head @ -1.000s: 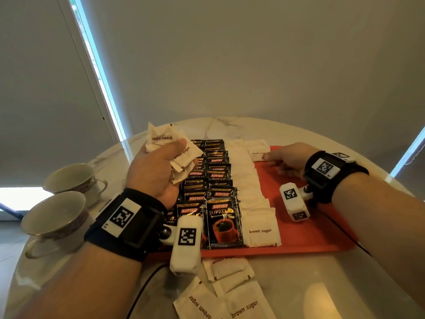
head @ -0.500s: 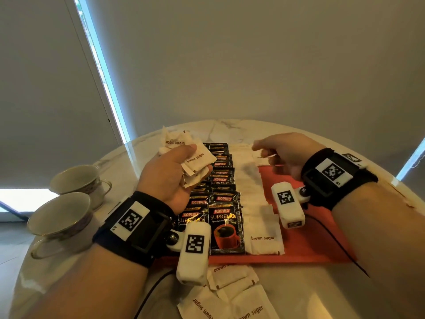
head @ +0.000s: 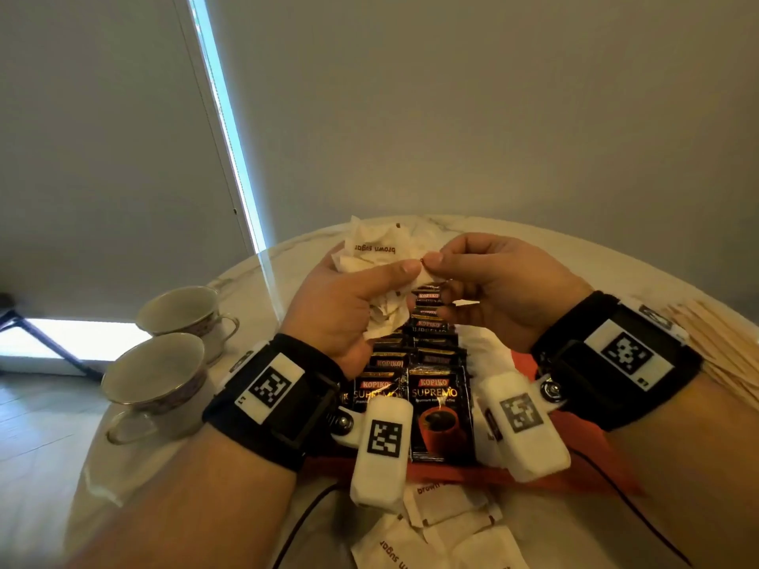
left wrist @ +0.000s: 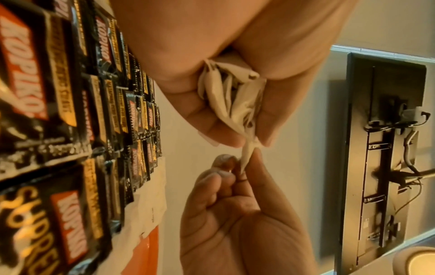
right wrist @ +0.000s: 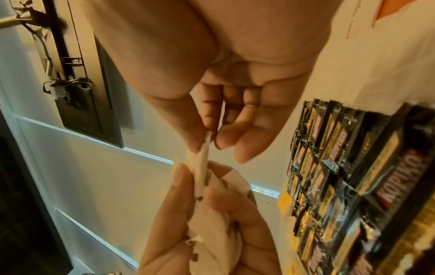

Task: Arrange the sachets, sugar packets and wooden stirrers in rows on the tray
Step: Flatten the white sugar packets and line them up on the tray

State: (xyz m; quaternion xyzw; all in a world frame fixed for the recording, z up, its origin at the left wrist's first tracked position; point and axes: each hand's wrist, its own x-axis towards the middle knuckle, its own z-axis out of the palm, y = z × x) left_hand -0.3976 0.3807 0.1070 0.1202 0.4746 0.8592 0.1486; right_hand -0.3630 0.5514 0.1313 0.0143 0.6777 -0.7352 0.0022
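My left hand point(head: 349, 305) grips a bunch of white brown sugar packets point(head: 376, 250) above the far end of the red tray point(head: 530, 363). My right hand point(head: 484, 281) pinches one packet point(right wrist: 202, 163) at the edge of that bunch between thumb and forefinger; in the left wrist view that packet point(left wrist: 247, 154) sticks out below the left fingers. Black Kopiko coffee sachets point(head: 439, 408) lie in two overlapping rows on the tray, with a row of white sugar packets point(head: 488, 351) beside them on the right. Wooden stirrers point(head: 723, 342) lie in a pile on the table at the right.
Two empty teacups point(head: 160, 375) stand on the round marble table point(head: 254, 277) at the left. Loose brown sugar packets point(head: 443, 523) lie on the table in front of the tray's near edge. A cable point(head: 304, 523) runs across the table near me.
My right hand has lifted off the tray and come left to the bunch in my left hand, where it now pinches a packet. The left hand has risen a little.
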